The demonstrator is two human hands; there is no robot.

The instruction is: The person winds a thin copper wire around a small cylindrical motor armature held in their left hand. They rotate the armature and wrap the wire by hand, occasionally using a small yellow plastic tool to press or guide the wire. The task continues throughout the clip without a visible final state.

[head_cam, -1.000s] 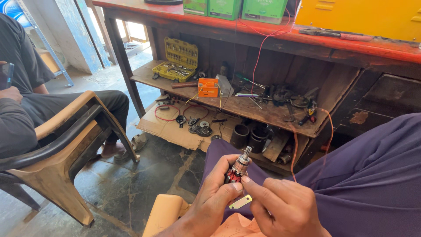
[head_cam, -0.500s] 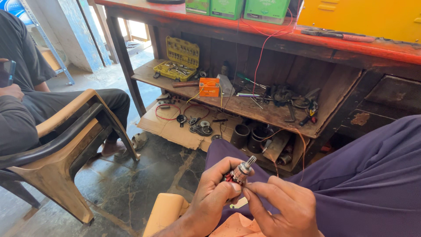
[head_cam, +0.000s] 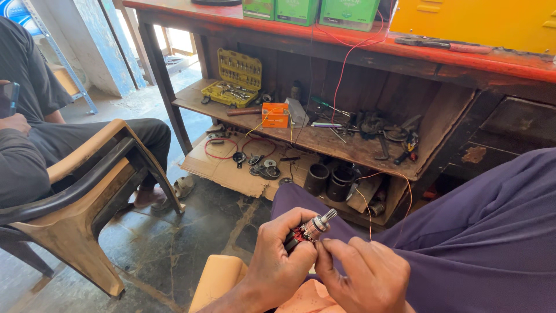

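Dark, worn stone floor (head_cam: pixel 174 243) with cracks and pale dusty patches. At the back, a heavy wooden workbench (head_cam: pixel 347 43) with a red-painted top, dark legs and a lower shelf (head_cam: pixel 324 142) full of tools. On the shelf, an open yellow socket set case (head_cam: pixel 234 78) and a small orange box (head_cam: pixel 275 115). Below, flattened cardboard (head_cam: pixel 231 168) on the floor, with two black cylinders (head_cam: pixel 330 181) beside. On the bench top, green boxes (head_cam: pixel 313 10) and a yellow metal case (head_cam: pixel 480 23). At left, a tan plastic chair (head_cam: pixel 87 191). Behind, a blue-painted wall (head_cam: pixel 116 46) and bright daylight from an opening (head_cam: pixel 179 40).
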